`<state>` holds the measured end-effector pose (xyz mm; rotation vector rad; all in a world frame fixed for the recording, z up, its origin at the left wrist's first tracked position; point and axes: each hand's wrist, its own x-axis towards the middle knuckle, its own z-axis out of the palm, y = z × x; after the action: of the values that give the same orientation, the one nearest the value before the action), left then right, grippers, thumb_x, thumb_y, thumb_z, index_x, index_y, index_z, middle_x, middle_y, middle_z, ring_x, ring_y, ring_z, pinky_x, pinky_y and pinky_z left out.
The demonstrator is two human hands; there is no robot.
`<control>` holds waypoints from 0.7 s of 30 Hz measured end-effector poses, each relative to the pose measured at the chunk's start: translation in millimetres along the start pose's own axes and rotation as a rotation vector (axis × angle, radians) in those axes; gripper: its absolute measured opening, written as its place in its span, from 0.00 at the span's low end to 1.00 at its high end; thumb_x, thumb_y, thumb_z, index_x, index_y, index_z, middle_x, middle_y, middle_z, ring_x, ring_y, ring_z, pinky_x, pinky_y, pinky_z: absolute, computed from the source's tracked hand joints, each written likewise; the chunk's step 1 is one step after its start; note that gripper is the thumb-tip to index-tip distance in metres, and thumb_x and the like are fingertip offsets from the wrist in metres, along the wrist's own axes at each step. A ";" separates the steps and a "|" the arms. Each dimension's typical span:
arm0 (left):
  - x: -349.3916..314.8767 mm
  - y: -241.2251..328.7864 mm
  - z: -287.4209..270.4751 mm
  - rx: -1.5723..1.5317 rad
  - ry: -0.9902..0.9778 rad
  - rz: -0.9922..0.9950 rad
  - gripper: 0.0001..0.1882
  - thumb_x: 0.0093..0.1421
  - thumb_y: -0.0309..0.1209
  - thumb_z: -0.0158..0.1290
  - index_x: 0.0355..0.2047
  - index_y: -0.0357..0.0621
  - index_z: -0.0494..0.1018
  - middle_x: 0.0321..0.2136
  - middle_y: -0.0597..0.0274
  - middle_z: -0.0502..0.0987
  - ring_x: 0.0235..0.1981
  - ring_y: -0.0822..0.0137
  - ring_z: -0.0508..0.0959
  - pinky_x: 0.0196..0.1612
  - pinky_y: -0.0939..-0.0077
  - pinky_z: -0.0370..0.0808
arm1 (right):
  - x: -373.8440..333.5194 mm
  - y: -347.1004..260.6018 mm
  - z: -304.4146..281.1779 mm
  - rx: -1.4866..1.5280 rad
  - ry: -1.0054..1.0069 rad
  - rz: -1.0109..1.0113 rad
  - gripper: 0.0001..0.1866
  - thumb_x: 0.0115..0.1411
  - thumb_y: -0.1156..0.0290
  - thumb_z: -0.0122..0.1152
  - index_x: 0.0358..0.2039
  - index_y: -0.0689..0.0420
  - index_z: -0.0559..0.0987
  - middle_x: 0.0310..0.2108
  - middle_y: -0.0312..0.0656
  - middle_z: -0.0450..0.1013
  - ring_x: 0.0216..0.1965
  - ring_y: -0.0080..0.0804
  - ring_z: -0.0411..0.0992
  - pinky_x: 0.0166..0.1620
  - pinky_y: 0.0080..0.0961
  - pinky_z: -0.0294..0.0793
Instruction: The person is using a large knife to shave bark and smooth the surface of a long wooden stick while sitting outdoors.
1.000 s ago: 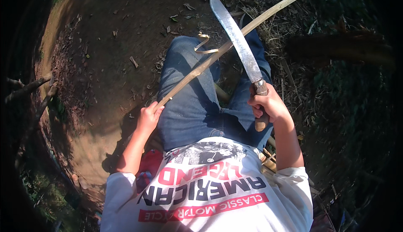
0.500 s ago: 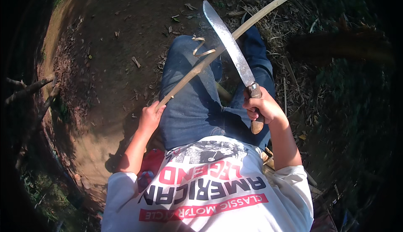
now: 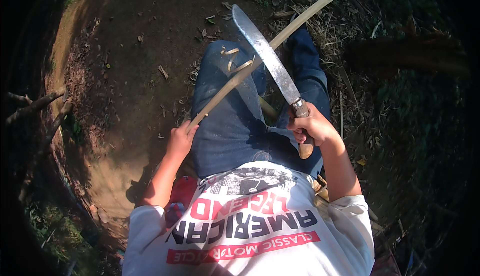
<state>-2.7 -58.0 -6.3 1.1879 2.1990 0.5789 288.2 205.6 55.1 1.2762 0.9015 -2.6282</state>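
Note:
A long pale wooden stick (image 3: 225,90) slants over my jeans, from my left hand up to the far right. My left hand (image 3: 182,138) is closed round its near end. In my right hand (image 3: 315,126) is the wooden handle of a machete (image 3: 272,62). The broad, stained metal blade points far and to the left and crosses the stick about midway. A thin curled wood shaving (image 3: 234,61) hangs at the stick, just left of the blade. Beyond the blade the stick looks paler and smoother than near my left hand.
My legs in blue jeans (image 3: 220,136) lie under the stick. Brown soil (image 3: 135,91) with dry leaves spreads to the left. Shavings and dry litter (image 3: 330,46) cover the ground beyond my right leg. A dark log (image 3: 407,53) lies at the right, branches (image 3: 35,107) at the far left.
The machete blade has shifted slightly left along the stick, toward my left hand. The curled shaving has moved left with it and looks a bit longer. Both hands keep their hold.

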 end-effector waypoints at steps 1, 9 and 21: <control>-1.2 -1.2 0.6 0.004 0.006 0.004 0.19 0.64 0.44 0.53 0.35 0.37 0.75 0.20 0.40 0.73 0.28 0.39 0.76 0.24 0.54 0.70 | 0.9 -0.7 0.3 0.048 0.047 -0.059 0.12 0.48 0.85 0.58 0.31 0.60 0.66 0.17 0.38 0.64 0.12 0.24 0.63 0.18 0.26 0.66; 0.3 1.6 -6.1 0.102 -0.003 -0.028 0.18 0.64 0.44 0.53 0.35 0.38 0.75 0.20 0.41 0.74 0.28 0.38 0.76 0.25 0.52 0.71 | 23.1 28.2 16.7 -0.578 0.305 -0.249 0.12 0.48 0.83 0.57 0.37 0.66 0.75 0.17 0.38 0.70 0.15 0.22 0.67 0.20 0.23 0.68; 0.1 10.4 -4.5 0.035 0.017 -0.049 0.18 0.64 0.43 0.54 0.35 0.36 0.75 0.21 0.39 0.74 0.30 0.38 0.75 0.25 0.53 0.70 | 26.9 15.8 5.0 -0.445 0.434 -0.321 0.13 0.49 0.81 0.59 0.37 0.65 0.73 0.18 0.39 0.70 0.15 0.26 0.68 0.20 0.26 0.67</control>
<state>0.6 -53.1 3.3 1.1481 2.2550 0.5342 272.3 194.5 30.1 1.7044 1.7678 -2.1693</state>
